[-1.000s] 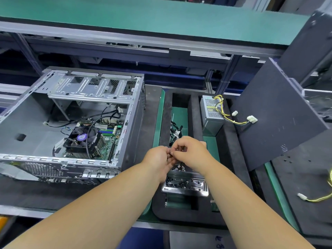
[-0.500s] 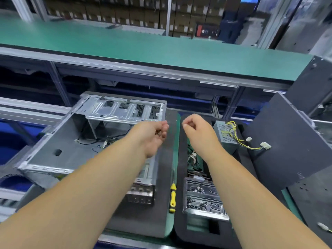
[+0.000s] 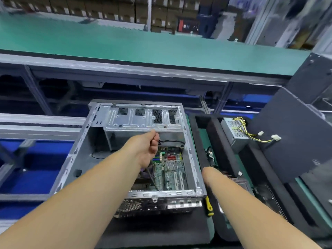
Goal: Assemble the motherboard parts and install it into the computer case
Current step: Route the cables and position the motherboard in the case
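compared with half a second ago, my left hand (image 3: 146, 150) has moved from above the case wall to inside the open computer case (image 3: 138, 150), where it hangs over the far end of the motherboard (image 3: 169, 169). its fingers are curled closed around something small and dark; i cannot tell what it is. my right hand has dropped out of sight: only the right forearm (image 3: 239, 200) shows, and its end is bent down behind the case's right wall, so i cannot tell whether that hand is open or closed. the view has also shifted, so the case now lies in the centre.

the case lies on its side on a dark foam mat (image 3: 161, 230) on the counter (image 3: 210, 229), open side up. the motherboard sits flat on the case floor, toward the near right corner. the drive cage (image 3: 143, 121) spans the far end of the case.

a yellow-handled screwdriver (image 3: 209, 207) lies just beside the case's near right corner. right of it is a black foam tray (image 3: 217, 139), partly hidden by my right forearm. a grey power supply (image 3: 235, 132) with yellow cables stands at the tray's far end. a dark side panel (image 3: 291, 141) leans to its right. a green conveyor shelf (image 3: 143, 45) runs across the far side.
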